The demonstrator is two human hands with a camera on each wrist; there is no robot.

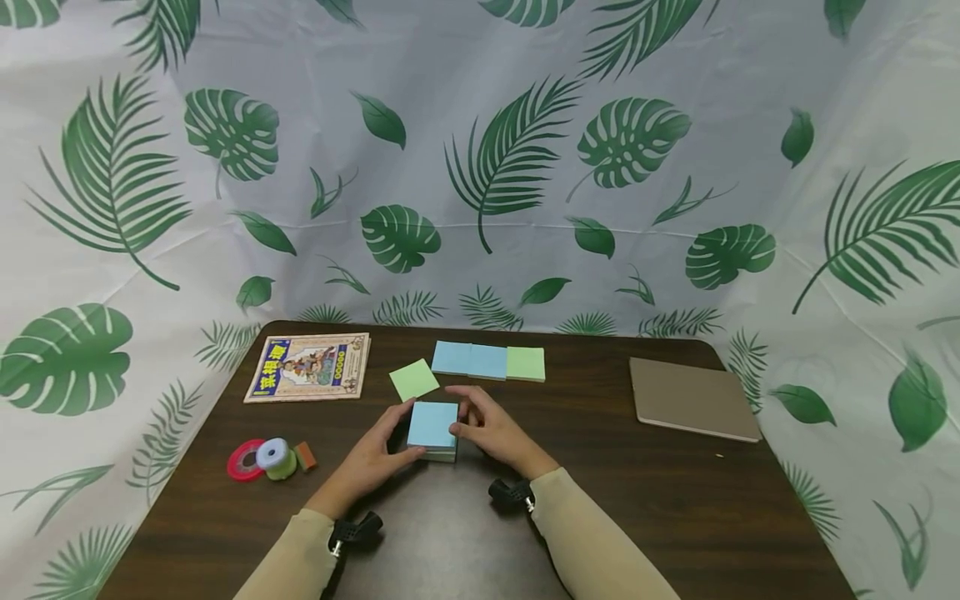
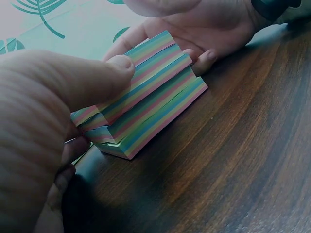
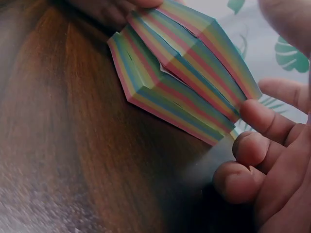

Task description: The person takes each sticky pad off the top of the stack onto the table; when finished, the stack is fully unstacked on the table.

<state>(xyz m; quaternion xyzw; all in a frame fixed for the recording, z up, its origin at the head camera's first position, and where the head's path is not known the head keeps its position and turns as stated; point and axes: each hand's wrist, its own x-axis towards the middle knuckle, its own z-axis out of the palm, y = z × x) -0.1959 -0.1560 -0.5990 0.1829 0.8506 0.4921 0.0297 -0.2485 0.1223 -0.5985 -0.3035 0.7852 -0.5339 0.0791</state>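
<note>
So, farthest out to the left of the left fingers there's a red ring [image 1: 236,469], with a pale spool [image 1: 282,467] right beside it and a little orange block [image 1: 305,456] next to that, all a bit closer to the wearer than the fingertips. Beyond them, ahead and left of those fingers, lies an illustrated booklet [image 1: 307,367].

The left hand [image 1: 375,454] has a proper grip: thumb pressed on the near side of the sticky-note stack [image 1: 433,425], the other fingers round its left side. Just past those fingertips sits a loose green pad [image 1: 414,380], turned at an angle.

The stack itself is on the table [image 1: 585,483] between both sets of fingers, blue on top, stripy sides, layers not quite lined up.

Ahead of the right fingers are two blue pads [image 1: 470,360] and another green pad [image 1: 526,364], edge to edge in a row. The right hand [image 1: 495,433] isn't clutching anything: fingers loosely bent, one fingertip touching the stack's right side. Way off to the right of those fingers is a brown notebook [image 1: 693,398].
</note>
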